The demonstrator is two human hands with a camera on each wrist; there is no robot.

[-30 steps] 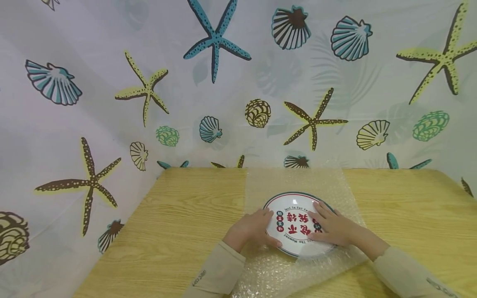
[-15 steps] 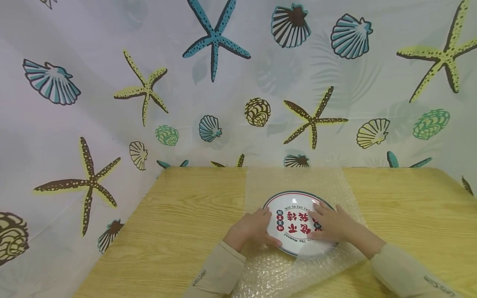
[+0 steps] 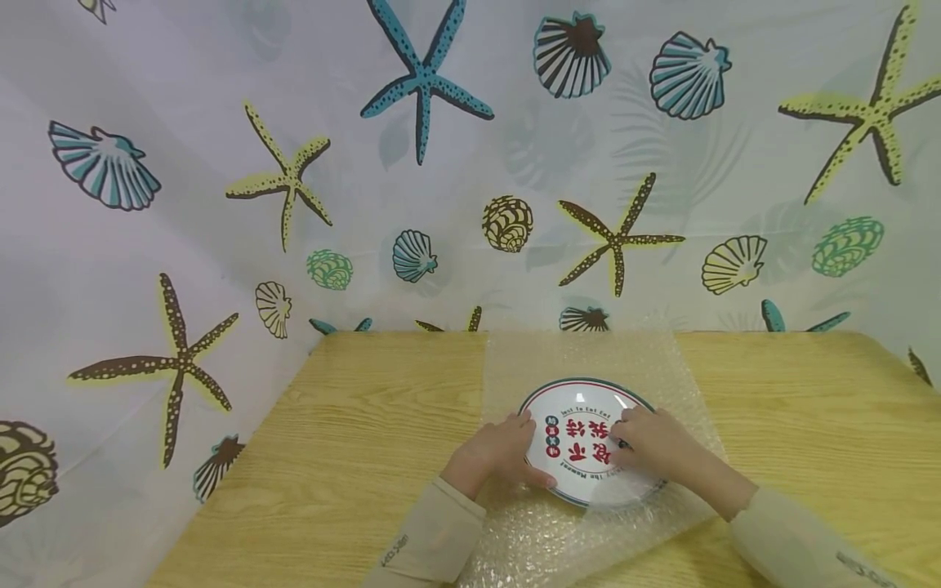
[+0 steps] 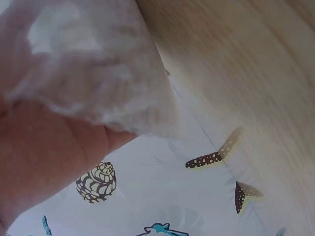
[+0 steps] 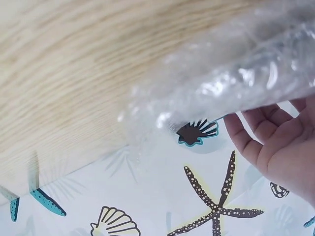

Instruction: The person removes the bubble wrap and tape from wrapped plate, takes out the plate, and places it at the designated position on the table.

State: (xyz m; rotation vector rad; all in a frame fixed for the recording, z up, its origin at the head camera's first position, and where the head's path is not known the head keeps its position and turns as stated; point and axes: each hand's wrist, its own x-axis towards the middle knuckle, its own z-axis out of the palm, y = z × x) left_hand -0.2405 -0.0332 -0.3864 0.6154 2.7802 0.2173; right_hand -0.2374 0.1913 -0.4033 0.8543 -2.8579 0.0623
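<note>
A white oval plate (image 3: pixel 588 400) with red characters and a dark green-and-red rim lies on clear bubble wrap (image 3: pixel 529 531). A flap of the wrap covers its lower right part. My left hand (image 3: pixel 496 453) holds the plate's left rim, thumb at the lower edge and fingers above. Over the plate's right side, my right hand (image 3: pixel 654 445) has its fingers bent together at the flap's edge; their tips are partly hidden. In the left wrist view the wrap hides much of the left hand (image 4: pixel 54 152). The right wrist view shows the right hand (image 5: pixel 275 142) against shiny bubble wrap (image 5: pixel 236 78).
The work rests on a wooden table (image 3: pixel 382 408), whose grain shows on both sides of the wrap. Behind and to the left hangs a white curtain (image 3: pixel 441 180) printed with starfish and shells. The wrap's far end reaches the table's back edge.
My right hand's fingers, spread flat across the plate before, have drawn in and bent together. The left hand and the plate stay in place.
</note>
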